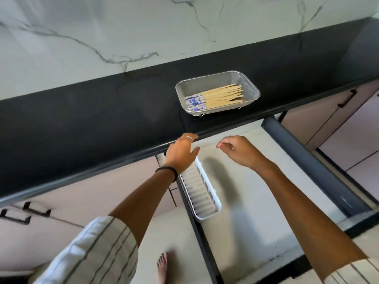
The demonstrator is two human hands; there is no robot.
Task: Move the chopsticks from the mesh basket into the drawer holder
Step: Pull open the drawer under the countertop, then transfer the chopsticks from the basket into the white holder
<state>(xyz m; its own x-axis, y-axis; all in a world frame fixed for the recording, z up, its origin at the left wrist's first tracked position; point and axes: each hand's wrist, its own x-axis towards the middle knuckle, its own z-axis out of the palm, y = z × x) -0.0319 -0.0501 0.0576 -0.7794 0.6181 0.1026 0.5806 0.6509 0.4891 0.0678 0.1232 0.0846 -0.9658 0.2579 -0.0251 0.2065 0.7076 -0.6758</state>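
Several wooden chopsticks (217, 96) with blue-patterned ends lie in a steel mesh basket (249, 84) on the black counter. Below it a drawer stands pulled out, and a white ribbed holder (202, 198) lies along its left side with nothing in it. My left hand (181, 153) hovers over the holder's far end at the counter edge, fingers relaxed and holding nothing. My right hand (238, 149) hangs over the drawer with loosely curled fingers, also holding nothing. Both hands are short of the basket.
The black counter (102, 124) runs across the view under a marble wall. The drawer's dark right wall (315, 162) and front edge frame a pale liner. Cabinet handles (347, 98) show at right and lower left. A bare foot (162, 267) is on the floor.
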